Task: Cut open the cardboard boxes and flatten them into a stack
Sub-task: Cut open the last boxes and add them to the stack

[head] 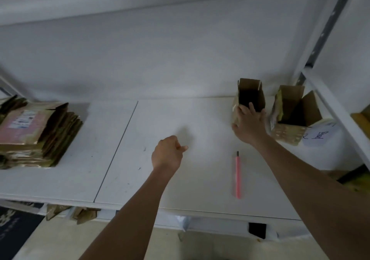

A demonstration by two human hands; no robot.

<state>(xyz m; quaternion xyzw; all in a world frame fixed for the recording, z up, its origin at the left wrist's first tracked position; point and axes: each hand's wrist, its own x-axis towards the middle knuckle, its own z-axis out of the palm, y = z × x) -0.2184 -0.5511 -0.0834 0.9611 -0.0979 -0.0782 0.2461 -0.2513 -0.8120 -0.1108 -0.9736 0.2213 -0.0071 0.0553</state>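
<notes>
Our bare left hand point(167, 154) hovers mid-frame with fingers loosely curled, holding nothing, forearm reaching forward. Our right arm stretches farther ahead and rightward, and the right hand point(249, 126) grips with fingers spread and thumb low.

I count two open cardboard boxes: one point(248, 101) under my right hand point(249, 126), one point(294, 113) just beside it. One stack of flattened boxes point(38, 133), one pink cutter point(237, 174), and my left hand point(168, 154) makes two hands
</notes>
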